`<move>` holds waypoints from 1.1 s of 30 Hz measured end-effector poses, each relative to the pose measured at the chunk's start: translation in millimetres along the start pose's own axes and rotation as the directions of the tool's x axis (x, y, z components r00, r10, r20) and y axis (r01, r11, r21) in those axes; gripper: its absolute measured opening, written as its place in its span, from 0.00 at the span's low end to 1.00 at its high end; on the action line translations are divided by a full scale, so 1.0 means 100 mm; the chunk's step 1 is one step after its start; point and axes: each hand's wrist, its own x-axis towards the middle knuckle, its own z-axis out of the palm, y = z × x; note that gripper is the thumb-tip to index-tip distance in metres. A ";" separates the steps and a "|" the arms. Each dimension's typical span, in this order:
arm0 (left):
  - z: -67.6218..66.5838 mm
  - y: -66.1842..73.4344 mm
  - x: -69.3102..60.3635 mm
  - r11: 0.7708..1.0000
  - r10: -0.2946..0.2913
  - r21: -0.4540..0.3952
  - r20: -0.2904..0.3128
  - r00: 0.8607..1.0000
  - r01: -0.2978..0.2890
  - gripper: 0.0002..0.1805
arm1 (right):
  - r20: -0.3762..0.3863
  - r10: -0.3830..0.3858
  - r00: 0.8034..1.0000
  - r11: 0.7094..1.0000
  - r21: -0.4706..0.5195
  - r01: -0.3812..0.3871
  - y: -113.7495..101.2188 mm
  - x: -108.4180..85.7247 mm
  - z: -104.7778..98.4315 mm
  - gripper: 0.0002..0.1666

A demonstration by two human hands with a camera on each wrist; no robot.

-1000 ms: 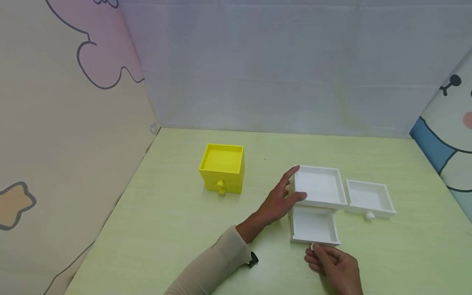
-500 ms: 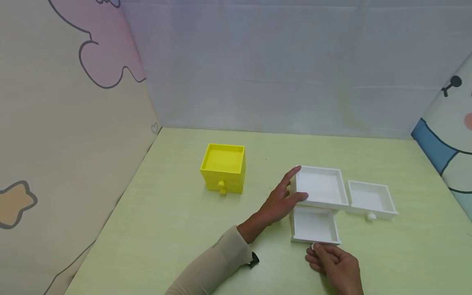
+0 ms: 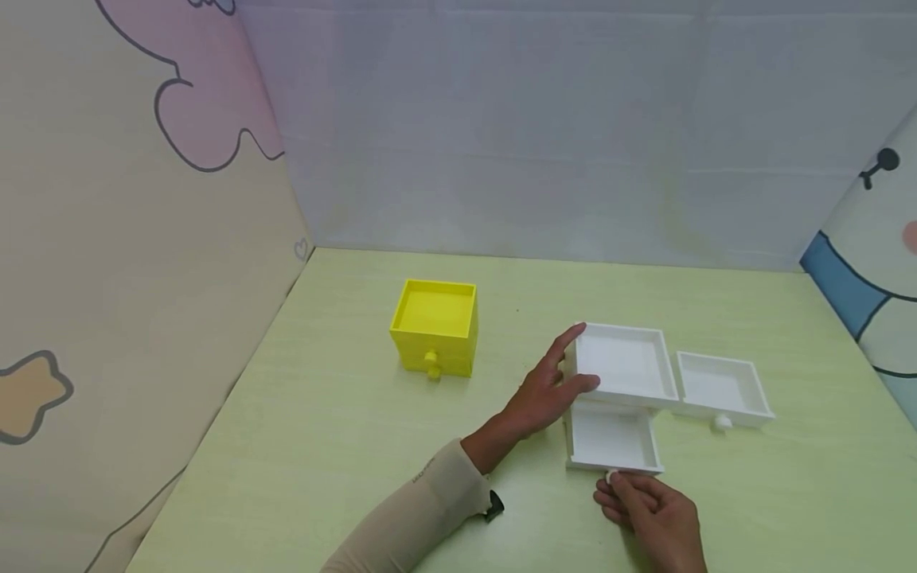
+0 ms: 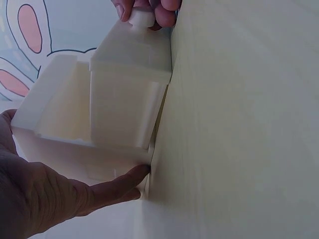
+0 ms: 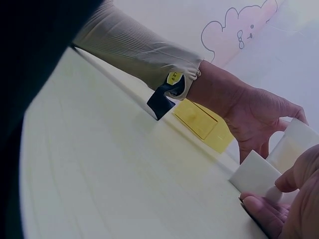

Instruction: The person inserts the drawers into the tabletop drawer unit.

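A white cabinet [image 3: 622, 362] with a shallow tray-like top stands on the table. My left hand [image 3: 539, 394] holds its left side, the thumb over the front top edge and the forefinger at the back corner. In the left wrist view, more fingers lie along the cabinet's side near the table. A white drawer [image 3: 614, 438] sticks out from the cabinet's lower front. My right hand [image 3: 655, 513] pinches that drawer's round knob [image 4: 142, 17] between thumb and fingers. Above the drawer, an open slot [image 4: 70, 104] shows in the left wrist view.
Right of the cabinet, a second white drawer [image 3: 719, 383] lies loose on the table, knob [image 3: 722, 423] toward me. A yellow cabinet [image 3: 435, 326] stands further left. Cartoon-printed side panels and a pale back cloth [image 3: 544, 135] border the pale table [image 3: 344, 446].
The pulled-out drawer appears to sit very slightly further in the cabinet. Both hands keep nearly the same hold, and the head view has shifted a little.
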 end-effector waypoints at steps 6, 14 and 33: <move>-0.01 0.01 -0.01 1.000 -0.012 0.006 0.003 1.000 0.012 0.36 | 0.006 -0.009 1.000 1.000 0.006 0.009 0.00 0.01 0.00 0.21; -0.01 0.02 -0.01 1.000 -0.016 0.015 0.001 1.000 0.016 0.36 | 0.013 -0.032 0.999 0.999 0.020 0.032 0.02 0.03 0.00 0.26; 0.00 0.02 0.01 0.999 -0.023 0.033 -0.001 1.000 0.023 0.37 | 0.054 -0.102 0.993 0.994 0.041 0.100 0.00 0.10 -0.01 0.23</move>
